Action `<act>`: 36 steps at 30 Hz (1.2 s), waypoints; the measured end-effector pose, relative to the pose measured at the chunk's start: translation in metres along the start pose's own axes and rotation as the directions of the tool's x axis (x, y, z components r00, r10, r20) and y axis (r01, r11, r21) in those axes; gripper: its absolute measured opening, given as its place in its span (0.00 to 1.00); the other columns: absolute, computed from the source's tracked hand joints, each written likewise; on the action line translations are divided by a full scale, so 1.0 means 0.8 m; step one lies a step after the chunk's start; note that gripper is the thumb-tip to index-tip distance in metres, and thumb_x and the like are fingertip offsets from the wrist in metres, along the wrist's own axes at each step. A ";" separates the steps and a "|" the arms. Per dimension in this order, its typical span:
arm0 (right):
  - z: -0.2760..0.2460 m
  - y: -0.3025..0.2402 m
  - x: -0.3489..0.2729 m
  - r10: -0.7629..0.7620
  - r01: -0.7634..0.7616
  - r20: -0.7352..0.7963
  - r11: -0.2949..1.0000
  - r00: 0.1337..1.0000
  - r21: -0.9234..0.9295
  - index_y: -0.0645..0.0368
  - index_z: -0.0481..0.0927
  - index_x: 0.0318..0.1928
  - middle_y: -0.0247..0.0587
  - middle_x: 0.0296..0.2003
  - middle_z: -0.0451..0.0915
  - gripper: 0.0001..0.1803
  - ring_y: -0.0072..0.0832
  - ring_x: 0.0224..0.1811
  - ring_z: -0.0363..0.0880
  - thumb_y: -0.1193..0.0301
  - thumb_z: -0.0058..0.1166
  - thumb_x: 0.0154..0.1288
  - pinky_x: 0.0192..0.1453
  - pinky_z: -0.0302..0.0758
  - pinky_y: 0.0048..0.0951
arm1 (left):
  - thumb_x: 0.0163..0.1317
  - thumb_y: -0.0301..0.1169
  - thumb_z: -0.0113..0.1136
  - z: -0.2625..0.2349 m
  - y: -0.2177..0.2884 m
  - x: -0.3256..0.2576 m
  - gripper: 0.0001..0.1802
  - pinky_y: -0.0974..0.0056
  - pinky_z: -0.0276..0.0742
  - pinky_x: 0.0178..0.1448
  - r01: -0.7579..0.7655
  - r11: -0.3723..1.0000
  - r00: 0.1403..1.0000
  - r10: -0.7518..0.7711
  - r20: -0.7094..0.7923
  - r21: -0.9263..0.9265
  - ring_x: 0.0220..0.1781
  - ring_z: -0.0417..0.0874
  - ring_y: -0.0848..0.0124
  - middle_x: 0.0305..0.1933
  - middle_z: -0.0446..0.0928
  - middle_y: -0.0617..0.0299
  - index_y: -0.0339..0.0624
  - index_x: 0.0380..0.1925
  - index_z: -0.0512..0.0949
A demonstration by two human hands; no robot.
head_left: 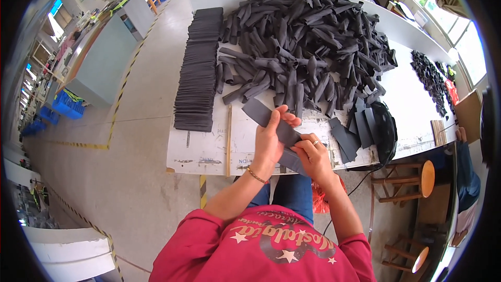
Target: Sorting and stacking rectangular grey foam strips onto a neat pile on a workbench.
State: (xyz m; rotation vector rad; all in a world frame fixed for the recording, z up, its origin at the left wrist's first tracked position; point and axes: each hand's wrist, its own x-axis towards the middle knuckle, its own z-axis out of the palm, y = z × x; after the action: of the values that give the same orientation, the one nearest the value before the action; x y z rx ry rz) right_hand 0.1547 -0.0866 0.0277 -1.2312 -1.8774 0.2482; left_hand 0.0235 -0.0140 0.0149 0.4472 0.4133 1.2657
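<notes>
My left hand (pixel 274 138) is closed on a flat dark grey fabric strip (pixel 255 110), with the thumb lying along its face. Farther down the same strip, my right hand (pixel 313 159) pinches it between thumb and fingers; a ring shows on one finger. The strip slants from upper left to lower right above the table's front edge. Beyond my hands lies a large heap of curled dark grey fabric pieces (pixel 308 36). A long, tightly packed row of flat dark pieces (pixel 195 73) stands at the left of the table.
A wooden stick (pixel 228 133) lies left of my hands. To the right, several loose flat strips (pixel 345 138) rest beside a black rounded object (pixel 385 133) with a cable. Small dark pieces (pixel 430 78) are scattered farther right. Wooden stools (pixel 427 178) stand right of the table, near another person's arm (pixel 468 169).
</notes>
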 end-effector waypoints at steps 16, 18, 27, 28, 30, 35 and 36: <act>0.016 0.008 0.000 0.082 -0.078 -0.040 0.994 0.996 0.074 0.64 0.77 0.35 0.48 0.38 0.78 0.09 0.44 0.36 0.80 0.81 0.63 0.53 0.37 0.77 0.37 | 0.71 0.41 0.54 -0.001 -0.015 -0.013 0.19 0.60 0.78 0.51 -0.035 0.999 0.997 0.034 -0.076 -0.012 0.41 0.83 0.63 0.36 0.80 0.57 0.34 0.48 0.75; 0.016 0.007 0.002 0.077 -0.074 -0.042 0.995 0.996 0.069 0.64 0.77 0.35 0.48 0.38 0.78 0.08 0.44 0.36 0.80 0.81 0.62 0.53 0.37 0.77 0.37 | 0.71 0.41 0.54 0.001 -0.015 -0.014 0.19 0.61 0.78 0.50 -0.043 0.999 0.996 0.042 -0.084 -0.006 0.41 0.83 0.63 0.36 0.80 0.58 0.34 0.48 0.75; 0.018 0.009 0.002 0.116 -0.115 -0.014 0.989 0.993 0.089 0.65 0.78 0.35 0.47 0.38 0.79 0.07 0.43 0.37 0.80 0.81 0.62 0.54 0.39 0.77 0.35 | 0.71 0.41 0.54 -0.003 -0.018 -0.013 0.19 0.61 0.79 0.49 -0.067 0.998 0.994 0.066 -0.088 -0.005 0.40 0.84 0.63 0.36 0.81 0.58 0.34 0.47 0.76; 0.019 0.011 0.000 0.126 -0.125 -0.007 0.988 0.992 0.091 0.65 0.78 0.35 0.47 0.38 0.79 0.07 0.43 0.37 0.80 0.81 0.62 0.54 0.39 0.77 0.35 | 0.71 0.41 0.53 -0.004 -0.018 -0.013 0.19 0.61 0.79 0.50 -0.060 0.998 0.994 0.059 -0.089 -0.012 0.40 0.84 0.63 0.36 0.81 0.57 0.34 0.47 0.76; 0.021 0.013 -0.002 0.149 -0.147 -0.009 0.984 0.989 0.103 0.65 0.78 0.35 0.47 0.38 0.79 0.07 0.42 0.36 0.80 0.80 0.63 0.55 0.39 0.77 0.34 | 0.72 0.41 0.53 -0.005 -0.016 -0.011 0.18 0.60 0.79 0.51 -0.055 0.998 0.996 0.056 -0.076 0.004 0.42 0.84 0.61 0.37 0.81 0.56 0.34 0.47 0.76; 0.033 0.003 0.001 0.366 -0.355 0.016 0.889 0.931 0.289 0.65 0.78 0.34 0.43 0.39 0.78 0.08 0.31 0.36 0.79 0.77 0.64 0.57 0.40 0.76 0.28 | 0.73 0.40 0.50 -0.003 -0.010 -0.007 0.19 0.56 0.78 0.57 -0.042 0.999 0.998 0.041 -0.056 -0.030 0.46 0.84 0.57 0.40 0.81 0.53 0.33 0.50 0.74; 0.047 0.008 -0.002 0.466 -0.402 -0.067 0.820 0.882 0.408 0.66 0.78 0.33 0.42 0.40 0.78 0.08 0.27 0.37 0.77 0.76 0.65 0.58 0.41 0.75 0.26 | 0.73 0.40 0.49 -0.002 -0.011 -0.007 0.19 0.55 0.77 0.58 -0.073 0.997 0.997 0.074 -0.039 0.015 0.48 0.84 0.56 0.41 0.81 0.51 0.33 0.50 0.73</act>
State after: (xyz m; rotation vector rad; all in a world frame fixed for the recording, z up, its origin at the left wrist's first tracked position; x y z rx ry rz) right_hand 0.1312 -0.0741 0.0001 -1.3413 -1.3003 0.7083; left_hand 0.0281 -0.0211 0.0091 0.4528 0.4419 1.3451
